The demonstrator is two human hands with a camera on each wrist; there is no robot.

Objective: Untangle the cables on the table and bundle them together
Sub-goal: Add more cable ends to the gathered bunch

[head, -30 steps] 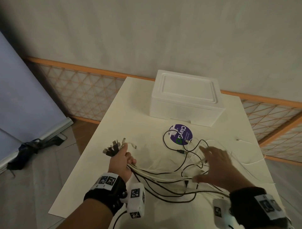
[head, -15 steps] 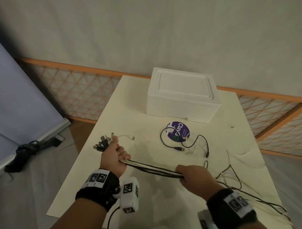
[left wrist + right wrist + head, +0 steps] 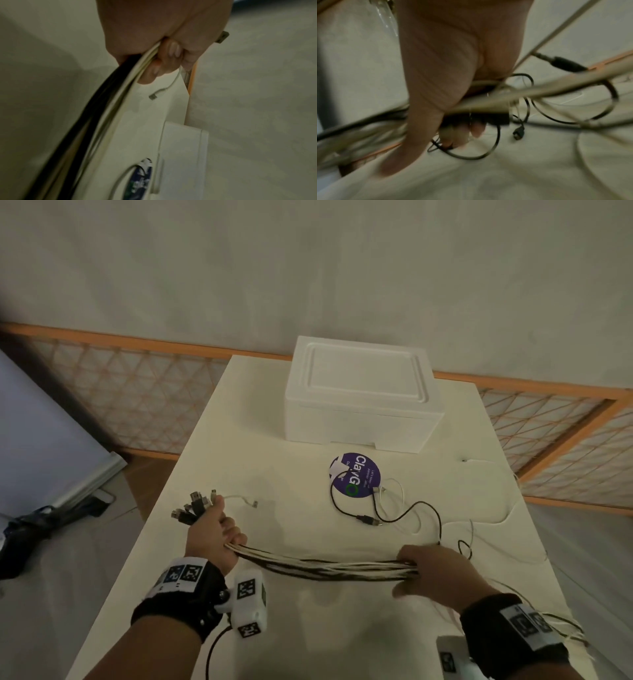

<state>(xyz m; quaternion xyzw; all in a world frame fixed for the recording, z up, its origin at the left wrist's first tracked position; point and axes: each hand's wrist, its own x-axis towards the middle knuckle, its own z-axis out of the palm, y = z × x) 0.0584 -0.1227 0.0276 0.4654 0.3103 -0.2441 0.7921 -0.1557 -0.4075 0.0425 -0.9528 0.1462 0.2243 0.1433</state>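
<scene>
Left hand [image 3: 213,531]: fist near the table's left edge, fingers [image 3: 173,50] curled round the cables [image 3: 325,566].
Right hand [image 3: 433,571]: near the right edge, fingers [image 3: 476,129] wrapped round the same cables.
Wrists: dark bands on both.

Matt counter [image 3: 239,419], foam box, rubbery cables

The counter looks smooth and matt cream; the white foam box [image 3: 363,402] on it has a dull, moulded finish. The cables [image 3: 329,568] wear smooth plastic sheaths, black and off-white, and their USB plugs [image 3: 197,503] end in dull metal. The round purple sticker [image 3: 356,475] looks like printed paper, faintly glossy.
</scene>
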